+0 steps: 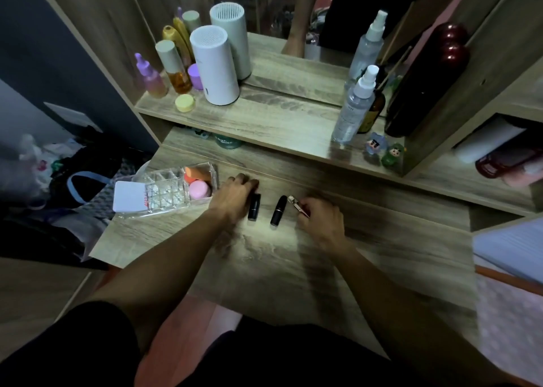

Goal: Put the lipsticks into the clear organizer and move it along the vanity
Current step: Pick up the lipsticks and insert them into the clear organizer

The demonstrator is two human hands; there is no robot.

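Note:
A clear organizer (164, 191) stands at the left end of the vanity top (276, 254), with an orange and a pink sponge in its right compartment and a white card leaning on its left side. Two black lipsticks lie on the wood: one (254, 208) right beside my left hand (235, 194), the other (278, 210) a little to its right. My left hand rests over the top end of the first lipstick, fingers curled; whether it grips it is unclear. My right hand (318, 217) holds a slim silver-capped lipstick (297, 206) by its lower end.
On the raised shelf (264, 122) stand a white cylinder (214, 66), several bottles at left, spray bottles (352, 107) and small figurines (385, 150) at right. A mirror backs the shelf. Bags lie on the floor to the left; a side cubby opens at right.

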